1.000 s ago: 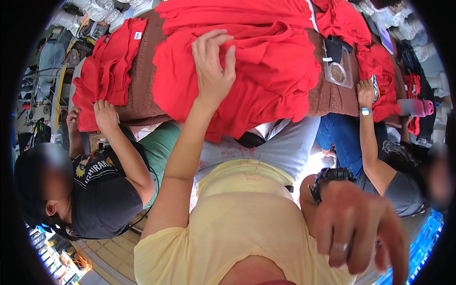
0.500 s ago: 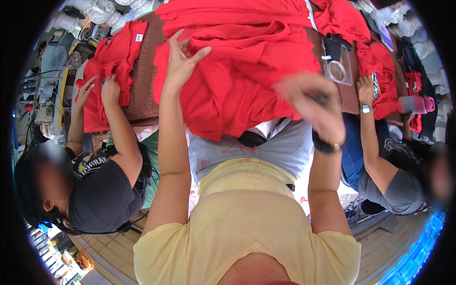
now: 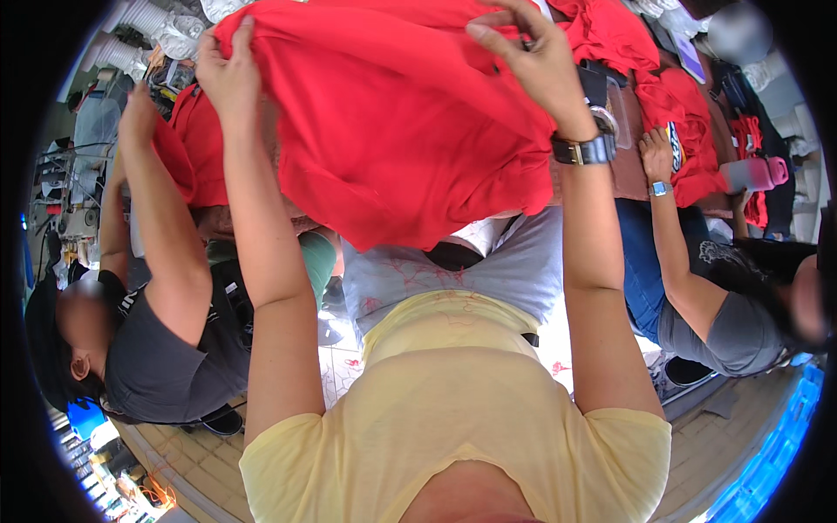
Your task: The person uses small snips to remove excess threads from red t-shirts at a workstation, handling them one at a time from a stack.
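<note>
Our left hand's (image 3: 230, 85) fingers pinch, nearly closed, the upper-left edge of a broad red fabric piece (image 3: 410, 139); our right hand's (image 3: 542, 71) stand parted at its upper right, grip unclear. Beneath it lies the brown-covered worktop (image 3: 629, 179).

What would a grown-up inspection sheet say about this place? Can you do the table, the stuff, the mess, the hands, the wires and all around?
Surface: a brown table covering, mostly hidden by cloth.
Things in hand: a big red cloth, rumpled, its near edge hanging toward the lap.
Clutter: a clear plastic box and a pink bottle at the right.
Hands: the left hand pinches a raised edge; the right hand is at the cloth, grip unclear.
Cables: orange cord-like strands at lower left, too small to be sure.
Surroundings: a left co-worker and a right co-worker; blue plastic things at lower right.
</note>
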